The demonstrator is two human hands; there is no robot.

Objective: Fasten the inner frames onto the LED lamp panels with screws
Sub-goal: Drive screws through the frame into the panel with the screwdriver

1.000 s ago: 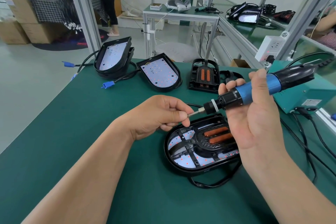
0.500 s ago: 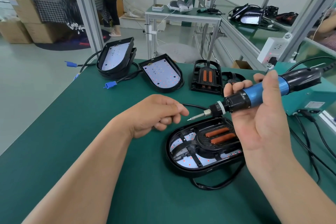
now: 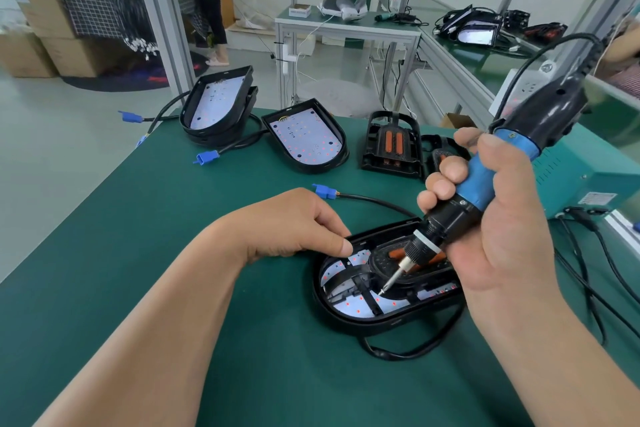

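Note:
An oval black LED lamp panel (image 3: pixel 391 317) lies on the green table in front of me, its white LED board showing. A black inner frame (image 3: pixel 349 274) with two orange pads sits inside it. My right hand (image 3: pixel 502 236) grips a blue and black electric screwdriver (image 3: pixel 485 184), tilted down to the left. Its bit tip (image 3: pixel 381 292) meets the inner frame near the panel's middle. My left hand (image 3: pixel 294 225) holds the panel's upper left rim, thumb on top; its fingers are tucked under and hidden.
At the back stand two stacked lamp panels (image 3: pixel 218 107), a single panel (image 3: pixel 304 139) and spare inner frames (image 3: pixel 393 146). A blue connector (image 3: pixel 323 191) lies behind my left hand. A teal power box (image 3: pixel 588 180) and black cables (image 3: pixel 588 281) occupy the right side.
My left hand left the screwdriver's bit and came down onto the panel's rim. My right hand swung the screwdriver from nearly level to pointing down, bringing the bit onto the inner frame.

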